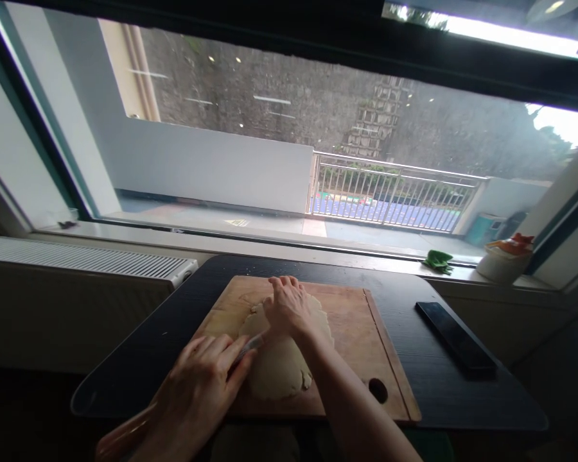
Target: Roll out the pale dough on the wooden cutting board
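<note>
A flat, pale sheet of dough (274, 372) with ragged edges lies on a wooden cutting board (351, 327). My left hand (205, 372) is closed around a clear, shiny, narrow object (249, 346) at the dough's left side. One end of it shows between thumb and forefinger, pointing toward my other hand; its kind is unclear. A glossy brownish piece (125, 433) shows below my left wrist, and I cannot tell if it belongs to the same object. Over the dough's far part rests my right hand (288, 305), fingers bent and slightly apart. Its palm side is hidden.
The board lies on a dark table (139, 359) by a window. A black phone (455, 335) is on the table's right side. Along the sill (404, 262) are a green leaf-shaped item (437, 261) and a white pot (503, 262). A radiator (91, 260) stands left.
</note>
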{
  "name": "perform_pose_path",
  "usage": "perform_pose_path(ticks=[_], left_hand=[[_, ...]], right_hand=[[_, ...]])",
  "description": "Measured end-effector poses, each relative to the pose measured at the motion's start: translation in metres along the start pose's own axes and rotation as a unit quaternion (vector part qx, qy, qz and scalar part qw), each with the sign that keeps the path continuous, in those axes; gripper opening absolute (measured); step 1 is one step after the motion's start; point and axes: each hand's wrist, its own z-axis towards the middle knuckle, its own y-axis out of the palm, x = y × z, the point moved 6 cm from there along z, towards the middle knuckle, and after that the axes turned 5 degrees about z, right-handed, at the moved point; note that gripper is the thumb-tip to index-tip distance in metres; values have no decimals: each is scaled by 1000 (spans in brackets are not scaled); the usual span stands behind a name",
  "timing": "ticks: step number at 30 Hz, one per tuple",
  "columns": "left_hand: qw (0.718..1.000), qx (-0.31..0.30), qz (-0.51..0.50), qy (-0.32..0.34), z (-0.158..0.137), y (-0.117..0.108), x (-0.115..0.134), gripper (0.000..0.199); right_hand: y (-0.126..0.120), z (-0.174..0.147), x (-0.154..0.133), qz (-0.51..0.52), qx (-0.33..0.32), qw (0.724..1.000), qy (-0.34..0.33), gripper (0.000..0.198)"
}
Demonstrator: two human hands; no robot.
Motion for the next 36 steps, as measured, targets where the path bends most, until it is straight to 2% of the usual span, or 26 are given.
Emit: perform_pose_path(ticks=[6,15,19,24,31,36], left_hand=[[1000,-16,8,-3,7,4,-1,31],[1000,6,28,-11,-9,-9,19,31],[999,6,28,-26,-8,-16,24,29],[999,-18,18,-27,1,-15,20,29],[999,-26,15,-27,8,-7,8,32],[999,-19,13,-27,10,-10,8,33]], right_hand=[[6,14,0,-7,-15,1000,15,41],[-16,-36,6,-4,15,1000,28,40],[-22,-45,6,-8,31,999,26,35],[-12,-27,6,-7,-1,999,42,37],[4,7,0,-23,-35,999,24,37],[4,7,-3,-33,-56,997,37,36]])
